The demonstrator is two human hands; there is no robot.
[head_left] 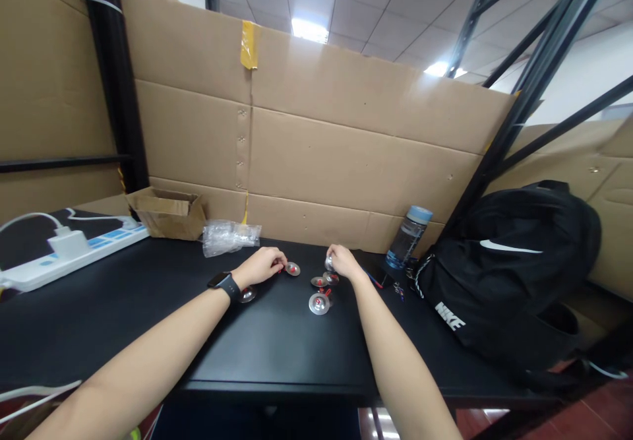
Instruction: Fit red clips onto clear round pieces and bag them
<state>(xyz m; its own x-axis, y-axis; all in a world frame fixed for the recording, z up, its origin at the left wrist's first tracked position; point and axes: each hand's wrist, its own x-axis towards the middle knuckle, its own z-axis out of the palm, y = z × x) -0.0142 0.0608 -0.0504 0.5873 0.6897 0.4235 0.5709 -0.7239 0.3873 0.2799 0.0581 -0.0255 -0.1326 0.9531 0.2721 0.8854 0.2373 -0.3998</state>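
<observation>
Several small domed metal discs with red cords, which look like finger cymbals, lie on the black table. My left hand (261, 266), with a dark watch on its wrist, has its fingers pinched at the red cord of one finger cymbal (293, 269). Another metal disc (248, 294) lies partly hidden beneath that wrist. Between the thumb and fingers of my right hand (342, 260) is a shiny finger cymbal (329, 263), tilted up on edge. Just below it, two discs (319, 282) overlap, and a larger one (319, 303) lies flat nearer to me.
A power strip (113, 237) with a white plug runs along the left. An open cardboard box (171, 214) and clear plastic wrap (230, 237) sit against the cardboard wall (356, 156). At the right stand a water bottle (408, 237) and a black backpack (514, 268).
</observation>
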